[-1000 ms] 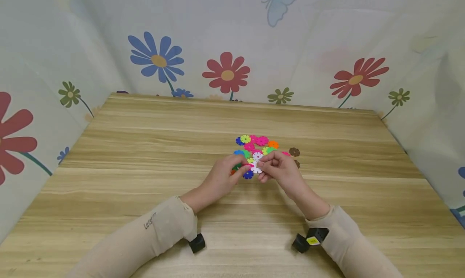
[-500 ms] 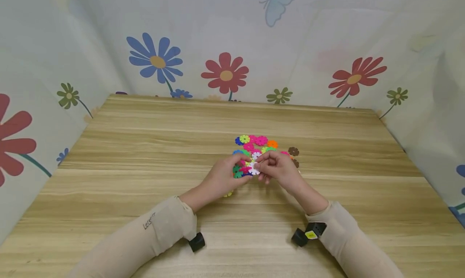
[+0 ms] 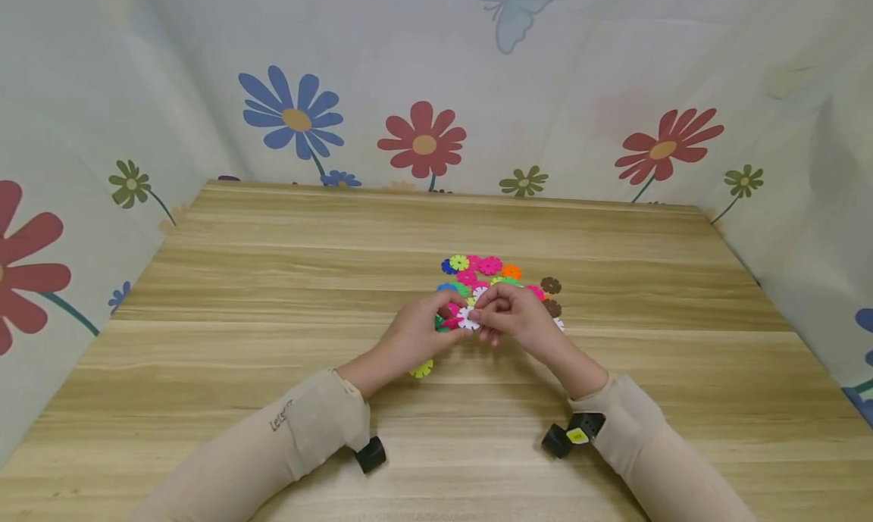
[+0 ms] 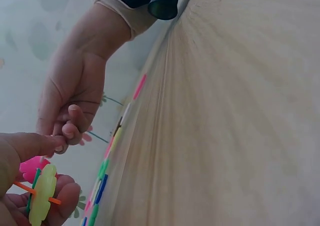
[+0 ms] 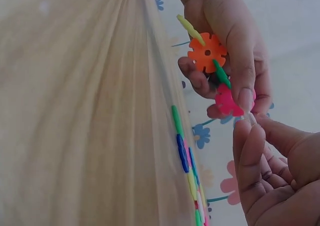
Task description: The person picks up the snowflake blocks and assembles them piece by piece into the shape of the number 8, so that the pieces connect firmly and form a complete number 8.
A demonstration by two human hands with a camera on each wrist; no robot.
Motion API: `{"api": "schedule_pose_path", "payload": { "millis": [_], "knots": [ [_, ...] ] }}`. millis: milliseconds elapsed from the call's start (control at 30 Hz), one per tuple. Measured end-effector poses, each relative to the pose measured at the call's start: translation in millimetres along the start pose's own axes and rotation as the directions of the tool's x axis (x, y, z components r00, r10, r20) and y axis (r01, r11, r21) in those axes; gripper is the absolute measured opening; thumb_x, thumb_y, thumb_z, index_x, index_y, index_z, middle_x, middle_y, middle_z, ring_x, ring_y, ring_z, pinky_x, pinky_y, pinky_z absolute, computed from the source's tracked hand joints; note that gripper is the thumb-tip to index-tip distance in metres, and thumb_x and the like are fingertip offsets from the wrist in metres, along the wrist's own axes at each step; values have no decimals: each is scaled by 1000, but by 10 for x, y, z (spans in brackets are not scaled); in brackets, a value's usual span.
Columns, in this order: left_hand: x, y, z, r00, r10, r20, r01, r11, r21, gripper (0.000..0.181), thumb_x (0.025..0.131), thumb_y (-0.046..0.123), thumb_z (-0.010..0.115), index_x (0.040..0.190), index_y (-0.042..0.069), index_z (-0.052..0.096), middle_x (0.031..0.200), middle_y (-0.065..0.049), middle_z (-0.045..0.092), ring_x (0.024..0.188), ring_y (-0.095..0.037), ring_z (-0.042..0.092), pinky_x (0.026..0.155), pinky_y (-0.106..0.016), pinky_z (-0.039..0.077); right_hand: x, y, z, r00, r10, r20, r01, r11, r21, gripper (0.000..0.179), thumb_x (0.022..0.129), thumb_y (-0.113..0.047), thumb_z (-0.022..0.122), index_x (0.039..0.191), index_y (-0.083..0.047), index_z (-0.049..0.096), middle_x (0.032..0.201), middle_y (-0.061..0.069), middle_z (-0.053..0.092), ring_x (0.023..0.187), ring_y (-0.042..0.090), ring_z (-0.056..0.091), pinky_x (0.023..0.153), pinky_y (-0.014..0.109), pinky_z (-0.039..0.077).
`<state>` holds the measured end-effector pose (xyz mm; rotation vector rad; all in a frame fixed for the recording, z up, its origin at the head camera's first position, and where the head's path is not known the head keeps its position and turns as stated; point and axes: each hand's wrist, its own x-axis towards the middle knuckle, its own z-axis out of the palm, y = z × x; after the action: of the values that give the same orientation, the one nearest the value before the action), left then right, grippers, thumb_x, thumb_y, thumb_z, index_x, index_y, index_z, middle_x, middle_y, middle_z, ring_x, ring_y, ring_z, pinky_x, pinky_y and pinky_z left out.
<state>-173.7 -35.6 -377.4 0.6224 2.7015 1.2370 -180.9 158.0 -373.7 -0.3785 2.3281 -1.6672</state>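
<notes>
My left hand [image 3: 412, 336] holds a short chain of slotted plastic flower discs. In the right wrist view the chain runs from a yellow disc [image 5: 190, 28] through an orange disc [image 5: 199, 60] and a green disc [image 5: 222, 74] to a pink disc [image 5: 227, 101], where the left thumb presses. My right hand [image 3: 528, 321] pinches a white disc [image 3: 467, 319] between thumb and fingertips. The white disc meets the pink one edge to edge; fingers hide whether their slots interlock. Both hands are above the table, close together.
Several loose discs lie behind the hands, among them a pink disc [image 3: 489, 265], an orange disc [image 3: 511, 272] and a brown disc [image 3: 551, 285]. The wooden table [image 3: 307, 234] ends at a flower-printed cloth [image 3: 546, 113] at the back and sides.
The left fingers have spread and shifted their grip, so the chain's yellow disc now shows below the hand. The right hand has moved slightly left with the white disc.
</notes>
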Motion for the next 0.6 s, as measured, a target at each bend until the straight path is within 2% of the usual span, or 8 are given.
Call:
{"api": "schedule_pose_path", "payload": {
  "millis": [133,333,467,600],
  "knots": [
    [20,-14,11,999,-15,-28,15,1000,6,37,84,27,75,117,18,60,92,-3,68,84,-15,59,69,-25,49,1,6,-74,999,9,-35,-11,998,-65,23,90,-14,67,101,5,59,84,23,67,62,15,62,56,28,55],
    [24,-20,0,999,-19,-44,19,1000,3,41,85,26,74,123,21,61,94,-1,69,84,-16,58,68,-26,48,17,7,-201,995,-39,-90,18,973,-228,24,89,-13,69,102,5,62,88,19,67,67,22,62,55,32,54],
    [23,-29,-8,999,-13,-44,13,1000,1,41,86,27,73,125,21,62,102,-1,70,84,-16,57,68,-26,47,10,5,-284,990,-96,-104,55,939,-340,21,88,-11,69,101,5,63,88,18,68,72,24,62,56,29,53],
    [21,-29,-18,999,-14,-47,14,1000,-1,40,86,27,72,125,21,62,106,-1,70,86,-16,58,71,-28,49,-6,13,-386,986,-106,-126,36,886,-463,21,87,-10,69,101,4,64,90,16,68,77,21,61,62,24,50]
  ]
}}
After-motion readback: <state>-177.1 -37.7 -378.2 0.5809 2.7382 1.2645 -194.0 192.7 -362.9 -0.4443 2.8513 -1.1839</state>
